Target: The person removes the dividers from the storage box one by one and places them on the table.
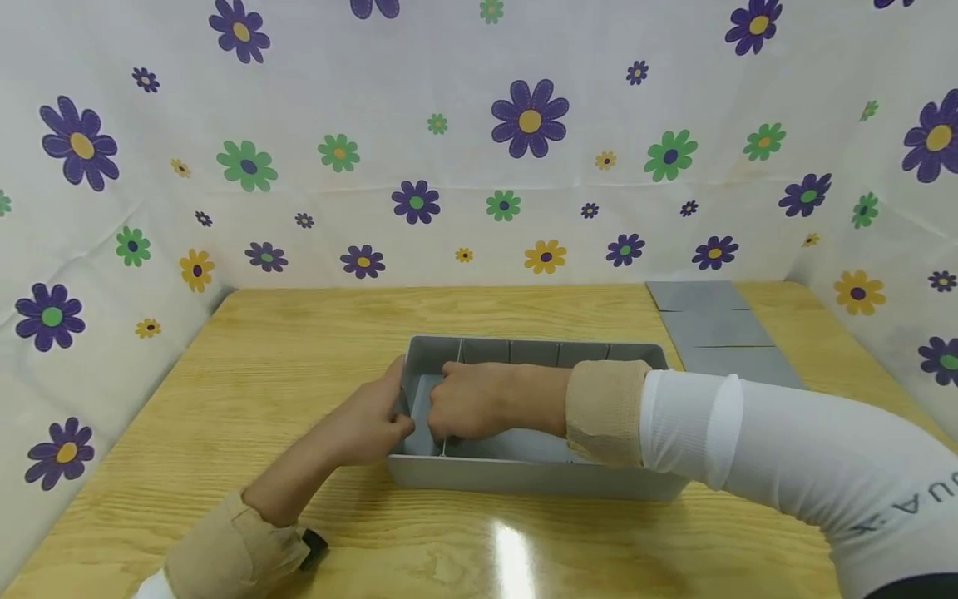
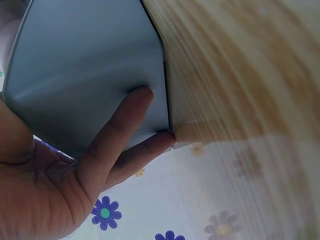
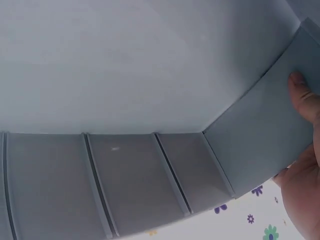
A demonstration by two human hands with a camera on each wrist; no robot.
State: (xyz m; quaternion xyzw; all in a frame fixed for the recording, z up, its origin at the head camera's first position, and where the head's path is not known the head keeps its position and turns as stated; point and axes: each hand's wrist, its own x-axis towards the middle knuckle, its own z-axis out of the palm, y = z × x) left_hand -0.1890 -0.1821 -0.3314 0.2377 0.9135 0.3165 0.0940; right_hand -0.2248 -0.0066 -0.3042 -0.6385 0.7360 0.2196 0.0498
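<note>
A grey rectangular box (image 1: 535,477) with upright slots along its inner walls sits on the wooden table. My left hand (image 1: 370,424) grips its left end wall; in the left wrist view two extended fingers (image 2: 117,130) lie against the outer face. My right hand (image 1: 475,401) reaches inside and pinches a thin grey divider (image 3: 260,125), which stands crosswise near the box's left end. In the right wrist view the thumb presses one face of the divider, and the other fingers are mostly hidden behind it. Its lower edge meets the box floor.
Flat grey panels (image 1: 711,329) lie in a row on the table (image 1: 299,349) at the back right, partly behind my right sleeve. A flower-printed cloth (image 1: 464,100) hangs behind the table and along both sides.
</note>
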